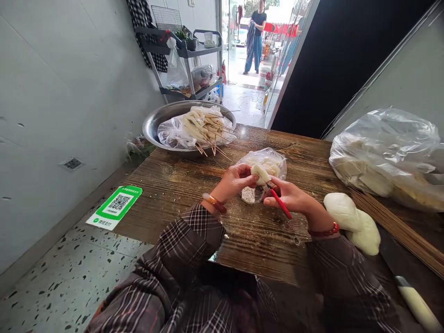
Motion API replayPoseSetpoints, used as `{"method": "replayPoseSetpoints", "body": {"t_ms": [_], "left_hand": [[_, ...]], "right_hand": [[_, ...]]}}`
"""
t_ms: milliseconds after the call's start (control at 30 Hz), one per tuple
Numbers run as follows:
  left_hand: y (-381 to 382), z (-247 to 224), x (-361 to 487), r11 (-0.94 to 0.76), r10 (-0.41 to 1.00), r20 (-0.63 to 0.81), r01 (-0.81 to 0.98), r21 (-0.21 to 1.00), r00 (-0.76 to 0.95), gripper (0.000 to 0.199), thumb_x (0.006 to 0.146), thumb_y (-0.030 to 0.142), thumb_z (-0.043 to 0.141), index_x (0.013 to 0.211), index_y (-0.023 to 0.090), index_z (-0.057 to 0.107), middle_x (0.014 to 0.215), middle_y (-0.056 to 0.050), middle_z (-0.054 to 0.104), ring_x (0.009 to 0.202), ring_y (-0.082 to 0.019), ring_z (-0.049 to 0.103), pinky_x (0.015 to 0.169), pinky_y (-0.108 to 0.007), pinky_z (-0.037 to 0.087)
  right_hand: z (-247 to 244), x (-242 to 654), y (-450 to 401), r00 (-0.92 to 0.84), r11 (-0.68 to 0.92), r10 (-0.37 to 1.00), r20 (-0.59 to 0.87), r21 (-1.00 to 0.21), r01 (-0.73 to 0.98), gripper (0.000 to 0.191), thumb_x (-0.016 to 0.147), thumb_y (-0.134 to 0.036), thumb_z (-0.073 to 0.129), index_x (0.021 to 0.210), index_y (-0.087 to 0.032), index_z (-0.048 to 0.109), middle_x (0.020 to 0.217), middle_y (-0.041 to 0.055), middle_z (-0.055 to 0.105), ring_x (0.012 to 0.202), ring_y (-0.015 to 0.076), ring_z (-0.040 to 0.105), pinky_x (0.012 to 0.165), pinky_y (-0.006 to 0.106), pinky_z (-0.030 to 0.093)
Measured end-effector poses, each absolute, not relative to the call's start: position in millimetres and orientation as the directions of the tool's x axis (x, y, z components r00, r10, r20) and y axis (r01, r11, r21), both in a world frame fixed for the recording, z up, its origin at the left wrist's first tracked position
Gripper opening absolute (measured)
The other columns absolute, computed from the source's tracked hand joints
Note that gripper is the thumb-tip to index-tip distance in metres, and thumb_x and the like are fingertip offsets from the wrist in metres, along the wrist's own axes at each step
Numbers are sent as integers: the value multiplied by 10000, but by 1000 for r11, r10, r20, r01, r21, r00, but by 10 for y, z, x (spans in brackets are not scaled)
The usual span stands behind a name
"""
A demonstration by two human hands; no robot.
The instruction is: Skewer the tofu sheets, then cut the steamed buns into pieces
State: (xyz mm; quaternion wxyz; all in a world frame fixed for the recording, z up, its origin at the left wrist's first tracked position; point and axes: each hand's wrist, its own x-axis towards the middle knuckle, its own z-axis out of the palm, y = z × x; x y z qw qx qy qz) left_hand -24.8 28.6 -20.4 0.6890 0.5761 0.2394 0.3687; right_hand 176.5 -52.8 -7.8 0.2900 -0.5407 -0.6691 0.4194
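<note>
My left hand (pixel 231 183) pinches a soft, pale white piece of food (pixel 259 173) over the middle of the wooden table. My right hand (pixel 290 196) is closed around a slim red-handled tool (pixel 280 202); its thin dark tip meets the lower right of the white piece. Whether it is a small knife or scissors cannot be made out. Just behind both hands lies an open clear plastic bag (pixel 279 162) with more pale pieces. Below the fingers, a small speckled whitish lump (pixel 248 195) rests on the table, partly in plastic.
A steel basin (pixel 150 127) holds skewered pale food in plastic at the far left. To the right are two smooth white lumps (pixel 342 210), wooden skewers (pixel 398 226), a large knife (pixel 416 298) and a big plastic bag (pixel 385 148). A person (pixel 257 37) stands beyond the doorway.
</note>
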Motion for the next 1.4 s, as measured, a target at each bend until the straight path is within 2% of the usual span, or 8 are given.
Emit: {"method": "replayPoseSetpoints", "body": {"t_ms": [133,367,500,667,833,900,1100,1400], "left_hand": [[300,-207,-261,64,790,99,-241,969,606,452,670,450,852,891,98,675,817,-37,686,697,-112,647,663,-253,560],[305,-214,-264,108,809,77,-277,955,582,467,654,449,861,885,95,664,803,-42,685,675,-107,649,638,-235,552],[294,-205,-272,140,817,44,-272,952,576,498,658,457,858,947,99,669,842,-46,687,685,-107,646,660,-252,564],[309,-217,-282,157,815,29,-268,950,579,521,665,480,849,972,98,672,901,-63,686,733,-123,652,678,-269,567],[326,-239,-283,159,812,16,-248,956,583,529,666,498,840,962,100,654,871,-50,674,702,-118,644,681,-283,569],[318,-235,-277,119,810,37,-226,967,585,492,684,480,828,946,103,652,861,-44,668,695,-113,640,666,-268,562],[286,-207,-255,-80,794,116,-87,993,597,324,728,365,790,869,107,653,747,-11,633,623,-92,592,581,-220,521],[319,-209,-265,-113,820,126,-58,992,558,303,752,357,740,913,111,668,708,1,621,576,-92,580,540,-216,504]], "right_hand": [[-108,1765,-526,-246,-22,960,-133,-913,407,872,731,-546,772,1442,-139,473,659,-43,557,562,114,460,509,245,356],[-126,1738,-533,-139,-172,963,-233,-922,347,988,701,-589,779,1469,-91,407,592,-20,628,493,139,516,484,271,405],[-97,1733,-515,-145,-164,963,-227,-921,354,976,706,-583,773,1461,-84,408,598,-17,632,485,135,502,480,272,390],[-130,1791,-493,-206,-70,965,-161,-919,387,895,701,-545,797,1415,-108,480,657,-35,568,581,124,486,527,260,369],[-182,1828,-480,-273,-71,946,-176,-933,354,949,709,-567,783,1454,-103,423,685,-42,524,612,121,456,554,263,363],[-175,1814,-468,-278,-55,946,-167,-928,369,881,718,-552,783,1418,-120,467,704,-35,530,626,120,451,556,256,362],[-143,1752,-410,-241,34,967,-83,-895,444,566,727,-542,776,1134,-169,652,730,-16,563,664,133,476,579,253,405],[-166,1734,-352,-208,-35,970,-126,-919,393,530,679,-546,816,1025,-184,645,633,-29,588,576,152,561,500,263,415]]}}
